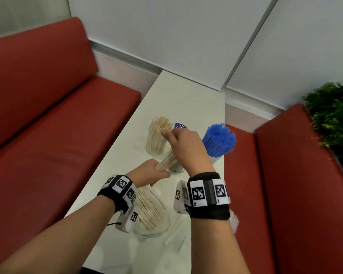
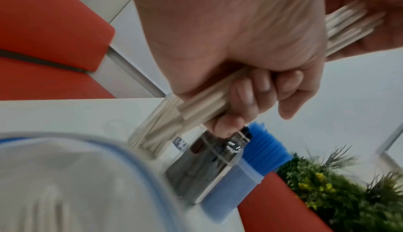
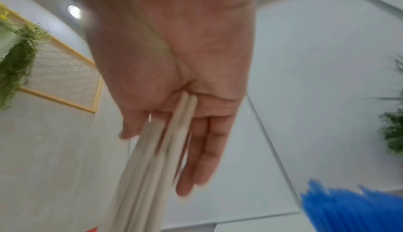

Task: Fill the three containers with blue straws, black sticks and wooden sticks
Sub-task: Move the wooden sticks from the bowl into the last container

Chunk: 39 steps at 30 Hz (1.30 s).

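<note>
Left hand (image 1: 151,171) is gripping a bundle of wooden sticks (image 1: 166,162) low over the white table (image 1: 186,99), fingers curled tight round them. Right hand (image 1: 183,145) is taking the other end, thumb against the sticks, remaining fingers lying fairly straight. Behind, a clear container (image 1: 156,138) is standing full of wooden sticks, blue straws (image 1: 219,140) sitting in another to the right.

Left hand (image 1: 149,172) fisted, fingers (image 2: 246,96) curled tight around pale wooden sticks (image 1: 166,161); right hand (image 1: 183,147) above, fingers (image 3: 207,149) extended along the same bundle.
</note>
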Available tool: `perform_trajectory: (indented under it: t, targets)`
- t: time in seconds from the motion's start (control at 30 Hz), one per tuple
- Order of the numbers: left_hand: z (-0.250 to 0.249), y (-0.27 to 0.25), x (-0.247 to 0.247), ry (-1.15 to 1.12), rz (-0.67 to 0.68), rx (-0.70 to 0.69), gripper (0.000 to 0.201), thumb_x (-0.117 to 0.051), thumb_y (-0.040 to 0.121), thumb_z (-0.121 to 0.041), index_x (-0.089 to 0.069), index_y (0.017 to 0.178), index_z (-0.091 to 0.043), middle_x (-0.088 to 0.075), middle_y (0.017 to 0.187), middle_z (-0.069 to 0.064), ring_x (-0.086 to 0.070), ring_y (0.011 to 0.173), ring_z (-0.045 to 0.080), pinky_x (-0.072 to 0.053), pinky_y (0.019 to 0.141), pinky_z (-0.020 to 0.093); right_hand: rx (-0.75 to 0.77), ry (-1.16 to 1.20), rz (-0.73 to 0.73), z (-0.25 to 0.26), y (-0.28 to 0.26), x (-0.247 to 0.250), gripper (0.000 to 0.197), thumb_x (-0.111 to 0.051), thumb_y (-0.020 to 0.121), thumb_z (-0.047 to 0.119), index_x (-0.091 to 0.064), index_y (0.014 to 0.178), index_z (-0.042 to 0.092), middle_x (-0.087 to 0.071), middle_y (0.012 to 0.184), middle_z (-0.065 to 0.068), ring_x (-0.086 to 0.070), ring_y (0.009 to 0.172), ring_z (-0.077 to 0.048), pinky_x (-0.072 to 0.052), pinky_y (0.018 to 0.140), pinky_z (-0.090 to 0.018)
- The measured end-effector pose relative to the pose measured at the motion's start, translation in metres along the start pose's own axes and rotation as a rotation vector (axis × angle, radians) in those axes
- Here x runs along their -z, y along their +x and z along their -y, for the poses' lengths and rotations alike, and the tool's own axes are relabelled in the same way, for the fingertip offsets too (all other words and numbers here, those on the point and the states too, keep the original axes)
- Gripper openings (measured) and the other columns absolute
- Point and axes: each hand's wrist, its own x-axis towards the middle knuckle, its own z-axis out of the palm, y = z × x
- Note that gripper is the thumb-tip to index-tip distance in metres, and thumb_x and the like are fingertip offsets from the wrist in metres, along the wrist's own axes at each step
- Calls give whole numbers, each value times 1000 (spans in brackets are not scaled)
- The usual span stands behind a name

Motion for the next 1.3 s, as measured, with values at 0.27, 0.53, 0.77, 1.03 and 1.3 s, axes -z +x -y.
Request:
perform_trajectory:
  t: [0.27,0.53,0.77,1.03,1.3]
  targets:
    - [-34,-14,17,-512,-88,-85,27,-71,80,-18,-47,67,-16,-33,46,-2,-25,39,13,-19,44,25,-50,1005,-363,-25,1,-28,33,-45,100,58,-55,127,42,-70,114,9,-64,115,-8,-54,97,-28]
    - [-84,-23,31,-569,-68,-337,38,-73,82,-25,-52,52,-17,-37,43,3,-32,38,16,-31,45,25,-744,1645,397,-42,-22,-99,75,-43,100,60,-47,136,-6,-61,128,-30,-64,113,-43,-57,88,-53]
    - [-72,-28,9,-485,-73,-276,29,-78,83,-30,-63,65,-13,-47,51,8,-46,48,21,-44,55,28,-533,1888,243,-31,-36,-88,29,-48,104,35,-60,84,18,-71,86,-8,-73,102,-23,-56,93,-53]
    - [-67,-17,-9,-173,-391,-196,45,-72,83,-46,-56,50,-20,-57,48,-5,-58,48,8,-47,56,22,-718,1546,170,-43,-32,-97,39,-41,104,47,-60,94,15,-55,55,-3,-47,42,-13,-33,37,-19]
    - [-59,-22,-2,-96,-310,96,26,-68,86,-34,-74,78,-10,-75,80,9,-73,69,23,-59,62,29,-651,1105,28,-73,-26,-141,35,-32,104,35,-62,88,26,-50,52,3,-37,40,-11,-25,41,-20]
